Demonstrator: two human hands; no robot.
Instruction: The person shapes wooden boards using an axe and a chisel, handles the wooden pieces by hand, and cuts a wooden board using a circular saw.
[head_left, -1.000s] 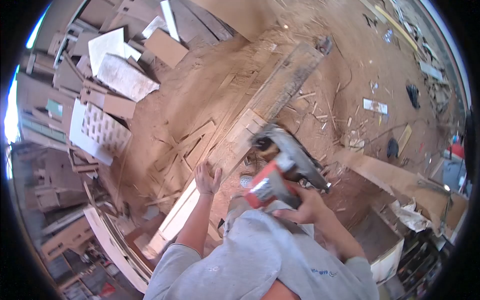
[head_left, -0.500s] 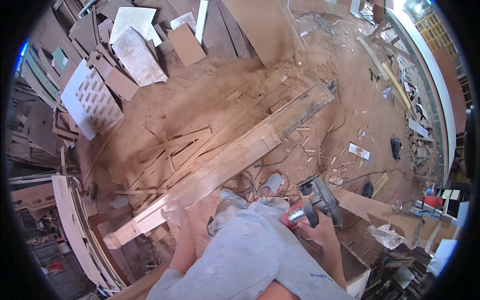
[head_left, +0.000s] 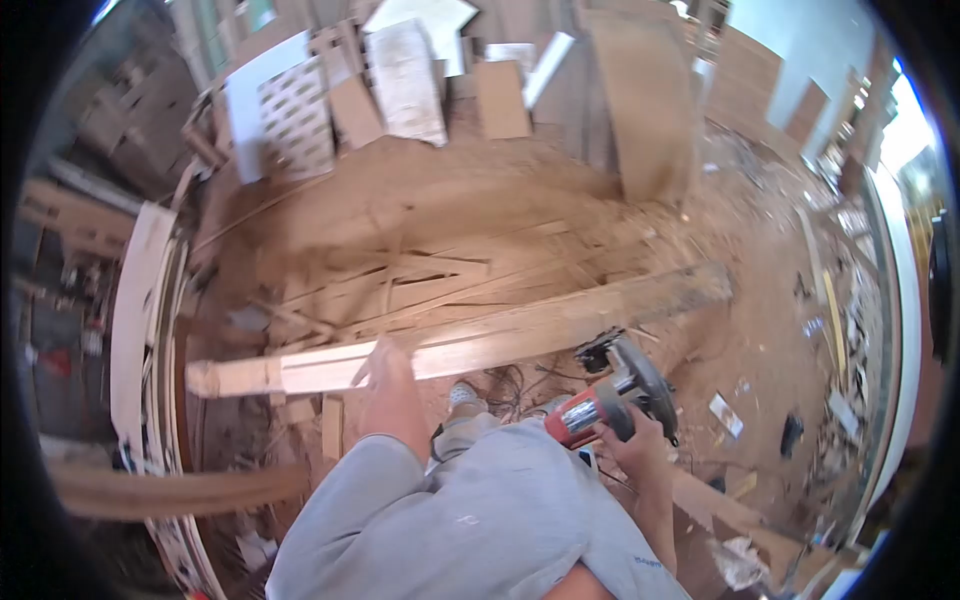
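Observation:
A long wooden beam runs across the floor in front of me, pale and smooth at the left, darker and rough at the right end. My left hand is at its near edge with fingers stretched out, apparently touching the wood; blur hides the exact contact. In my right hand is a red and black circular saw, gripped by its rear handle. The saw is held up at my right side, apart from the beam, its dark guard facing right.
Thin wood strips lie in the sawdust beyond the beam. Boards and panels lean at the back. Stacked planks stand on the left, and a dark cord coils by my feet. Scrap pieces litter the right side.
My view has turned, so the beam now lies more nearly level across it. My left hand has moved right along the beam. The saw stays in my right hand.

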